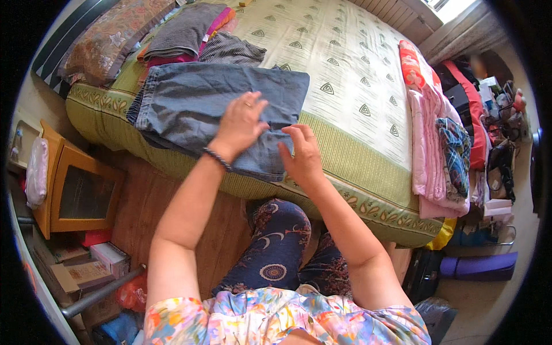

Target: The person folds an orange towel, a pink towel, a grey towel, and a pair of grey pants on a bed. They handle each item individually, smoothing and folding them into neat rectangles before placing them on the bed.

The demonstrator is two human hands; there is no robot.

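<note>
Blue denim trousers point(190, 98) lie folded over on the near edge of the bed, their layers uneven along the front. My left hand point(241, 123) rests on the upper layer of the denim with its fingers spread, slightly blurred, and a beaded bracelet point(218, 160) circles the wrist. My right hand point(303, 152) is at the right end of the trousers, beside their edge. Its thumb and fingers are apart, and no cloth shows between them.
The bed point(356, 75) has a green and white patterned cover. Folded towels point(183, 33), a striped cloth point(233, 50) and a floral pillow point(109, 43) lie at the back left. Pink bedding point(428, 144) sits at the right. An open wooden cabinet door point(86, 192) stands at the left.
</note>
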